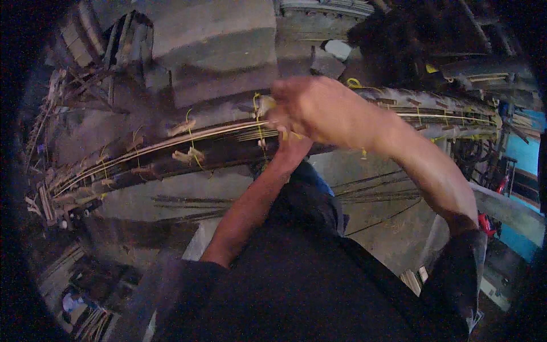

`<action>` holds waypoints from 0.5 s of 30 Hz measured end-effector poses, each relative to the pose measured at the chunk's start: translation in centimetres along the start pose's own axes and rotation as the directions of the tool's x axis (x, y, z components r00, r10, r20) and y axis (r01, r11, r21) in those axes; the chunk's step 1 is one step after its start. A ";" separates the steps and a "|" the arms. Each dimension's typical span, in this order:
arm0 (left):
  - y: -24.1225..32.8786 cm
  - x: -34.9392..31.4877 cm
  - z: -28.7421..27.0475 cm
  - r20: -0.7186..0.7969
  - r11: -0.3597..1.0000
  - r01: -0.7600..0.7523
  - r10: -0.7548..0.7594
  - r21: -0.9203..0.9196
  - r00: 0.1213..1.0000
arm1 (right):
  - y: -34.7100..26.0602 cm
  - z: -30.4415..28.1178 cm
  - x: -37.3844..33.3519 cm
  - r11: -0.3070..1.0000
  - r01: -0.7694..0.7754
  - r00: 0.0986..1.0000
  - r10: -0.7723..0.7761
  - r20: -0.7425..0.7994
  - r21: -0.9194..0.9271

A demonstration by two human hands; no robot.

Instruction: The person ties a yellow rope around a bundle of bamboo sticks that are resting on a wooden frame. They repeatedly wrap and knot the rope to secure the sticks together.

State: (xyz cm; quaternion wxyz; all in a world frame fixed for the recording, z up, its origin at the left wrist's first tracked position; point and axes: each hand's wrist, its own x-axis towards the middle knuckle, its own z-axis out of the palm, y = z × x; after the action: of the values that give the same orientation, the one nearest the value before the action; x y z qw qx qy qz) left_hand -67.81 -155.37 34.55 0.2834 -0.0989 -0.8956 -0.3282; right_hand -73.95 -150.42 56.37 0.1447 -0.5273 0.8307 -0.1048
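Note:
A long beam-like frame runs across in front of me, with short pegs sticking out along it. Thin, pale rods or strips lie lengthwise along it, crossed at intervals by loops of yellow cord. My left hand is closed at the middle of the bundle, thumb and fingers drawn together. Over it comes my right hand, blurred, its fingers curled in at the same spot. A bit of yellow shows between the hands, but what each one grips is hidden.
Long dark rods lie on the floor beyond my body. A wooden rack stands at the far left, and a white object sits at the back. Red items and a blue panel are at the right.

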 end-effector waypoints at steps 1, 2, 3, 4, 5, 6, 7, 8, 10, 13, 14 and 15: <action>0.2 0.5 -0.6 0.232 0.998 0.058 -0.057 0.005 0.971 | 1.7 -0.4 0.3 0.947 0.025 0.997 0.000 -0.076 0.319; 0.1 1.3 -2.0 0.442 0.992 0.121 -0.122 0.030 0.889 | 3.8 -0.7 0.9 0.796 0.079 0.990 0.010 -0.143 0.601; 0.4 2.5 -2.5 0.621 0.986 0.158 -0.161 0.060 0.767 | 6.5 0.8 0.8 0.912 -0.274 0.961 0.276 0.037 0.306; 1.3 2.6 -2.1 0.472 0.990 -0.031 -0.039 0.139 0.881 | 9.8 4.0 0.1 0.820 -0.570 0.816 0.572 0.088 -0.047; 1.8 2.9 -2.3 0.510 0.990 -0.041 -0.036 0.139 0.859 | 13.5 7.7 -0.3 0.872 -0.482 0.851 0.488 0.192 -0.081; 1.7 3.4 -2.5 0.532 0.988 -0.012 -0.072 0.152 0.844 | 13.4 7.9 0.9 0.929 -0.352 0.873 0.370 0.318 -0.116; 1.5 3.7 -2.5 0.552 0.986 0.014 -0.103 0.163 0.827 | 13.1 8.2 0.8 0.844 -0.409 0.912 0.390 0.126 0.347; 1.2 2.7 -2.2 0.582 0.969 -0.036 -0.116 0.243 0.805 | 12.2 8.7 -0.4 0.604 -0.294 0.878 0.477 -0.040 0.741; 1.2 1.7 -2.9 0.481 0.980 -0.015 -0.085 0.200 0.872 | 5.9 8.3 -4.8 0.468 0.174 0.788 0.462 -0.407 0.867; 1.3 2.5 -2.4 0.481 0.994 0.078 -0.104 0.075 0.870 | 0.4 18.6 -11.3 0.724 -0.267 0.959 0.263 0.103 0.636; 2.2 3.3 -2.7 0.562 0.974 0.217 -0.217 0.068 0.798 | 0.2 22.5 -11.0 0.911 -0.111 0.975 0.177 -0.133 0.396; 3.1 4.2 -2.9 0.637 0.929 0.361 -0.325 0.079 0.699 | -0.2 23.1 -10.4 0.891 -0.139 0.979 0.191 -0.078 0.433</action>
State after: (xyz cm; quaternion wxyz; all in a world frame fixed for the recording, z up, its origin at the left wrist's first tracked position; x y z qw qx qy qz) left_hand -68.86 -154.86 40.43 -0.1077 -0.0437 -0.9315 -0.3447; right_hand -61.51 -141.61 36.13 0.2150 -0.4033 0.8368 -0.3016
